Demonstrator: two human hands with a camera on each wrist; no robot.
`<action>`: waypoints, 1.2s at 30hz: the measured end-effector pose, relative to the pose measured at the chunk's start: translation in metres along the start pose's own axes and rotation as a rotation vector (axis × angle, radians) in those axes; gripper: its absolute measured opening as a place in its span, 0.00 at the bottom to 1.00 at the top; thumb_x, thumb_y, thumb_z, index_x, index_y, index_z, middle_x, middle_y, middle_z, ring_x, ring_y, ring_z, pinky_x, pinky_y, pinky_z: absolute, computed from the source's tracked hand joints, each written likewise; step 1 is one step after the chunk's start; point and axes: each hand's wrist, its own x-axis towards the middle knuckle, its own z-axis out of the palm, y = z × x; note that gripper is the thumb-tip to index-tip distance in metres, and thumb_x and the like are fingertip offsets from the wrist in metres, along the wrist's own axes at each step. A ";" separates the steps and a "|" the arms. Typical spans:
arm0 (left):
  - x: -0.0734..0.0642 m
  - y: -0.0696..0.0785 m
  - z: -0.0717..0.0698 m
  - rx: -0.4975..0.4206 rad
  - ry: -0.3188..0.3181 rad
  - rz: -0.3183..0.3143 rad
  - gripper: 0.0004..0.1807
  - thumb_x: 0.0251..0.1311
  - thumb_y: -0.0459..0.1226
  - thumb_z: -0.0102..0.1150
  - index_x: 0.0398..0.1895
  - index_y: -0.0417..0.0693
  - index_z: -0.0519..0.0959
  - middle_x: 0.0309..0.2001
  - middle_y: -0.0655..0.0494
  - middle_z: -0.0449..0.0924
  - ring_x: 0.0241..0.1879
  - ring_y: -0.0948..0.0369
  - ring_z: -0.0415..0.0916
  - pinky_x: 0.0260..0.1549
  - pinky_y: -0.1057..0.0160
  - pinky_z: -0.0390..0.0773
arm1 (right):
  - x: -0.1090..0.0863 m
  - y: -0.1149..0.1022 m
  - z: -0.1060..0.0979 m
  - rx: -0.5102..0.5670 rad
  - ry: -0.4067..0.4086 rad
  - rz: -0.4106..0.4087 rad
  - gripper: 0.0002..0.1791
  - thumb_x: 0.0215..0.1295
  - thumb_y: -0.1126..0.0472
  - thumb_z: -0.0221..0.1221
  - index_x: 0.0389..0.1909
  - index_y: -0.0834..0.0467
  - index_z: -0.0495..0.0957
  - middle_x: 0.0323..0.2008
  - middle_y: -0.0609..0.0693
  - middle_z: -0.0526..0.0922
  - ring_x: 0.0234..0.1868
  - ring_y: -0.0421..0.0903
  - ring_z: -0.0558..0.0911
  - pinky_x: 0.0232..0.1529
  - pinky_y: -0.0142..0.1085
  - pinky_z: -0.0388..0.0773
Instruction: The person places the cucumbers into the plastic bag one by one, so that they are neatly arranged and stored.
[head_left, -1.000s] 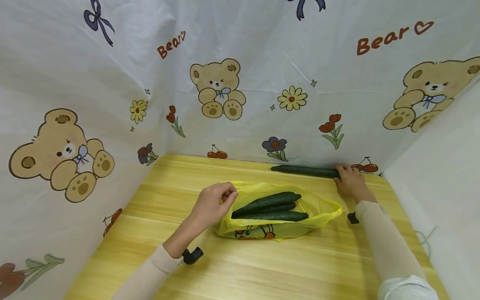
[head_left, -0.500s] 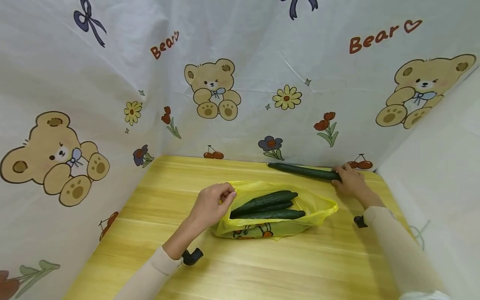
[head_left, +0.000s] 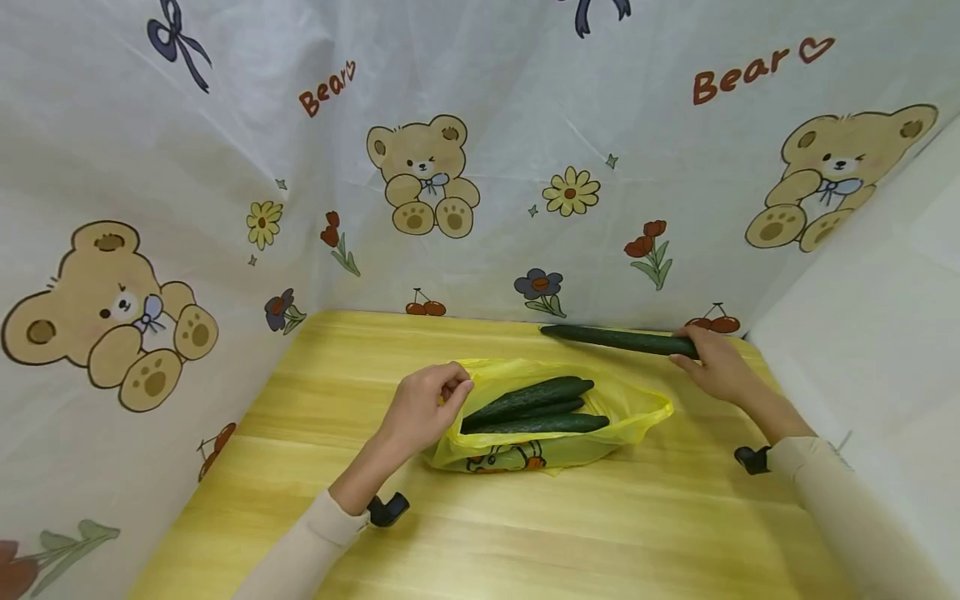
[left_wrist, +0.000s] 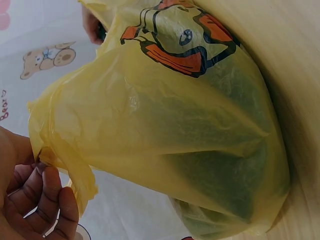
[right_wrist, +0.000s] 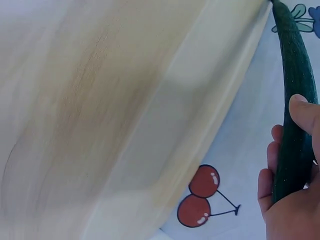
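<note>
My left hand (head_left: 429, 408) pinches the left rim of a yellow plastic bag (head_left: 525, 457); the left wrist view shows thumb and fingers on the bunched edge. Inside the bag lie several dark green cucumbers (head_left: 536, 423), seen through its open mouth. At the back right, my right hand (head_left: 716, 364) grips the right end of another long cucumber (head_left: 615, 337). In the right wrist view, thumb and fingers wrap round this cucumber (right_wrist: 296, 70). Its far end points left, close to the back edge of the table.
A wood-grain table (head_left: 600, 533) carries the bag. White sheeting (head_left: 495, 100) printed with bears and flowers rises behind and at the left. At the right stands a plain white side (head_left: 862, 333). Black camera mounts (head_left: 752, 459) stick out at both wrists.
My right hand has taken a fuller hold of the cucumber's right end and drawn it a little to the right and toward me. The left hand stays on the bag's rim.
</note>
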 end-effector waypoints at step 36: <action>-0.005 0.005 -0.008 -0.009 0.005 0.006 0.08 0.77 0.40 0.63 0.41 0.48 0.88 0.29 0.63 0.84 0.29 0.67 0.77 0.31 0.68 0.78 | -0.094 -0.060 -0.118 0.262 -0.062 0.108 0.20 0.73 0.69 0.65 0.63 0.56 0.78 0.46 0.36 0.80 0.42 0.36 0.75 0.39 0.27 0.69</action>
